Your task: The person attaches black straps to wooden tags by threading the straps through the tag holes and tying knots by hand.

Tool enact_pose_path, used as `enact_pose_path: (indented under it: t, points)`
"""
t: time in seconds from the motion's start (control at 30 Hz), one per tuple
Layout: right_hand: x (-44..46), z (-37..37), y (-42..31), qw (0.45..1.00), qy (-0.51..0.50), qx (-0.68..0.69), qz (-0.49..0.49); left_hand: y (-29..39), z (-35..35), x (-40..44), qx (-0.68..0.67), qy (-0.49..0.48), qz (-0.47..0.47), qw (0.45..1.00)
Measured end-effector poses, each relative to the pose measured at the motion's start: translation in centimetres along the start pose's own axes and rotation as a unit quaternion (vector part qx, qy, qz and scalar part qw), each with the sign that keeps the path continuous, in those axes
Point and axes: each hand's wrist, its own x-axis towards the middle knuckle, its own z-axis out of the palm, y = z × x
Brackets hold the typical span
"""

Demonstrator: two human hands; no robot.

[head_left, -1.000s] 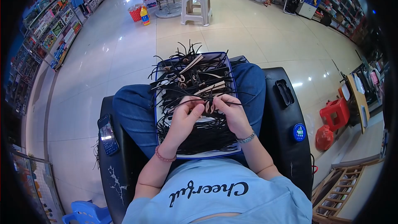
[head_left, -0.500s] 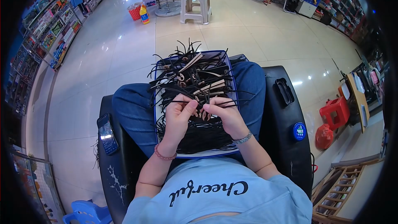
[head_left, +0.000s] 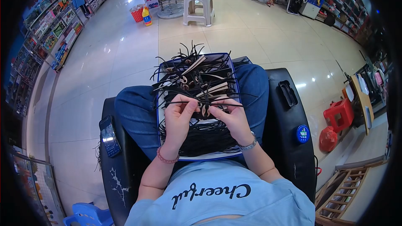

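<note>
My left hand point(head_left: 181, 112) and my right hand point(head_left: 233, 119) meet over a shallow blue-edged white box point(head_left: 197, 157) on my lap. Thumb and forefinger of each hand pinch thin black cord point(head_left: 220, 102), its ends sticking out to both sides. A small tan ring-like piece point(head_left: 204, 110) shows between the fingertips; how the cord runs through it is too small to tell. Loose black cords point(head_left: 199, 138) lie in the near part of the box. Beyond my hands, black cord pieces with tan strips point(head_left: 194, 65) are heaped, some poking over the far edge.
A phone point(head_left: 109, 136) lies on the left black armrest. The right armrest holds a black tray point(head_left: 287, 93) and a round blue tin point(head_left: 302, 134). A white stool point(head_left: 198, 6) stands ahead, a red stool point(head_left: 339, 115) and red bag point(head_left: 328, 138) to the right.
My right fingertips have shifted slightly, and the black cord between my hands now stands up more in the middle. Both hands stay over the box, still pinching.
</note>
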Motion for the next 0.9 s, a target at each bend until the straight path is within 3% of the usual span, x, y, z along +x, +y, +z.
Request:
enact_pose_path:
  t: [0.13, 0.27, 0.53, 0.63, 0.73, 0.9]
  points:
    - [0.3, -0.1, 0.6, 0.999, -0.006, 0.026, -0.032, 0.8, 0.0, -0.4, 0.153, -0.028, -0.013, 0.988]
    - [0.2, -0.1, 0.2, 0.999, -0.038, 0.028, -0.026, 0.1, -0.8, -0.4, 0.173, -0.062, -0.015, 0.983]
    - [-0.2, 0.0, 0.0, 0.995, -0.067, 0.073, -0.012, 0.1, -0.9, -0.5, 0.116, -0.09, -0.06, 0.987]
    - [-0.2, 0.1, -0.2, 0.993, -0.074, 0.089, -0.011, -0.1, -0.8, -0.6, 0.087, -0.098, -0.035, 0.991]
    - [-0.1, 0.3, 0.0, 0.993, -0.07, 0.097, -0.021, -0.2, -0.5, -0.8, 0.003, -0.074, -0.053, 0.996]
    - [-0.2, 0.8, 0.4, 0.996, -0.056, 0.01, -0.069, 0.1, -0.7, -0.5, -0.01, -0.063, -0.069, 0.996]
